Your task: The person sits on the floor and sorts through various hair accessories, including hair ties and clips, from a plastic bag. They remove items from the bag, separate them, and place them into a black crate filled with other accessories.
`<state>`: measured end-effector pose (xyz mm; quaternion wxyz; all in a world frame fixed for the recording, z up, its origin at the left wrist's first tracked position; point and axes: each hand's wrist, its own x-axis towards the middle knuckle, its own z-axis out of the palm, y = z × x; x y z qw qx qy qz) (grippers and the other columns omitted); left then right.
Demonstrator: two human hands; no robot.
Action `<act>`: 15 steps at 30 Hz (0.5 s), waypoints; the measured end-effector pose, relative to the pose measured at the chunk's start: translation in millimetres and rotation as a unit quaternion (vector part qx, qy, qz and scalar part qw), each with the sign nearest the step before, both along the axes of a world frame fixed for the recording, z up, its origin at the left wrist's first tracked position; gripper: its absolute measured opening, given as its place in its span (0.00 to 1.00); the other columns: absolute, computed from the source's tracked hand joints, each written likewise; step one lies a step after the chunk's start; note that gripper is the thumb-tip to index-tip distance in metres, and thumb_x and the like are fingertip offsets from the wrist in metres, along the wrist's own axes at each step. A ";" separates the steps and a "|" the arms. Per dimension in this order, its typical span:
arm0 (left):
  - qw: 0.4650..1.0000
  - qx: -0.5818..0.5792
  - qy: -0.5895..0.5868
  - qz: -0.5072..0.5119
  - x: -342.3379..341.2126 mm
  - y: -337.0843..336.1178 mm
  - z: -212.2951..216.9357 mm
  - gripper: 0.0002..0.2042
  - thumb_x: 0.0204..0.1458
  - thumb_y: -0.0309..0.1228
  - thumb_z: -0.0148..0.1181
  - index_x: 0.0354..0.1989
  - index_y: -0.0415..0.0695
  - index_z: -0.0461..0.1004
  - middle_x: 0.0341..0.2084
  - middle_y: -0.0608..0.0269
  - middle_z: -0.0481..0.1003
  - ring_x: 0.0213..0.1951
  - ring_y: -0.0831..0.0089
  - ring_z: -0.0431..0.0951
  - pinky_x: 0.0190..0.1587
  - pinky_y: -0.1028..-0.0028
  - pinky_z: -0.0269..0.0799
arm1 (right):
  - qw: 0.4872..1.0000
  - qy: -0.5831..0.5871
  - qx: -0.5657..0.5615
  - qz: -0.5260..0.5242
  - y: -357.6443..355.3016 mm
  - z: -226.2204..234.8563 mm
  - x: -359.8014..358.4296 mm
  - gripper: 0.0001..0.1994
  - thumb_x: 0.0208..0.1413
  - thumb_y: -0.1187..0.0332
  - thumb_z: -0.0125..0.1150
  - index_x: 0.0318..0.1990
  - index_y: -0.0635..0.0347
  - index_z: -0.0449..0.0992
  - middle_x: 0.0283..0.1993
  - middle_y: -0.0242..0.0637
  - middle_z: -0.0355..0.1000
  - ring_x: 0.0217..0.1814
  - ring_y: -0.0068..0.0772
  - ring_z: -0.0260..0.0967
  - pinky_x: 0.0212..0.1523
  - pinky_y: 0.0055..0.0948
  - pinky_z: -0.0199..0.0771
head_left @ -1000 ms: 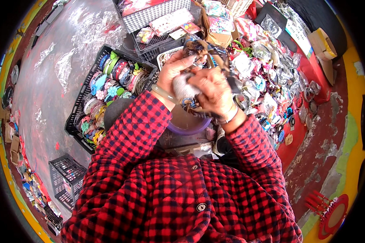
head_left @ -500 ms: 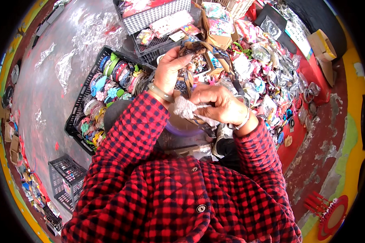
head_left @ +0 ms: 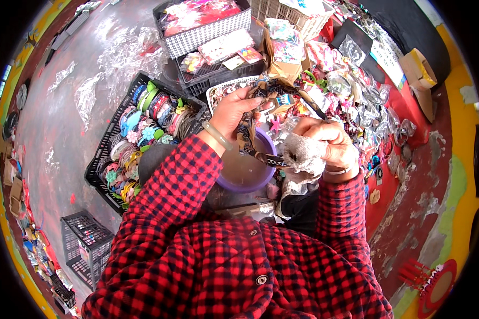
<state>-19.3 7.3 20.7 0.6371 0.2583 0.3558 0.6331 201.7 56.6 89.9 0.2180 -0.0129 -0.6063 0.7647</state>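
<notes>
Left of the left hand (head_left: 231, 114), a black slatted plastic crate (head_left: 95, 173) holds rows of multicoloured hairbands (head_left: 143, 130). Nearer the body on that side stands a smaller black mesh crate (head_left: 93, 228). Beyond the left hand, a rectangular black-and-white patterned basket (head_left: 210, 33) holds red packets (head_left: 199, 13). Right of the right hand (head_left: 332, 144), a heap of shiny plastic-wrapped trinkets (head_left: 351, 101) covers part of a red sheet (head_left: 391, 173); well apart, nearer the body, lies a round red tasselled ornament (head_left: 439, 290).
</notes>
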 end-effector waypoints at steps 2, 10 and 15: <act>1.000 -0.003 0.024 0.009 -4.9 2.7 -9.4 0.12 0.52 0.22 0.51 0.45 0.36 0.69 0.38 0.58 0.75 0.37 0.74 0.76 0.27 0.78 0.70 | 0.999 0.038 0.014 -0.009 0.8 -2.4 2.7 0.18 0.49 0.58 0.57 0.30 0.70 0.75 0.31 0.45 0.71 0.35 0.36 0.68 0.36 0.31 0.66; 0.985 -0.015 0.100 0.138 -6.8 1.9 -8.4 0.19 0.48 0.17 0.50 0.51 0.38 0.67 0.42 0.61 0.73 0.42 0.76 0.73 0.38 0.80 0.68 | 0.948 -0.036 0.229 -0.220 19.6 24.5 33.8 0.16 0.52 0.64 0.55 0.41 0.69 0.75 0.43 0.46 0.70 0.48 0.40 0.65 0.50 0.35 0.63; 0.837 0.135 0.479 0.228 -6.1 1.0 -14.2 0.29 0.39 0.10 0.53 0.56 0.40 0.61 0.45 0.56 0.70 0.47 0.68 0.71 0.51 0.74 0.66 | 0.918 -0.111 0.068 -0.374 30.4 30.7 51.9 0.14 0.59 0.65 0.49 0.42 0.70 0.73 0.36 0.34 0.72 0.39 0.21 0.68 0.42 0.19 0.64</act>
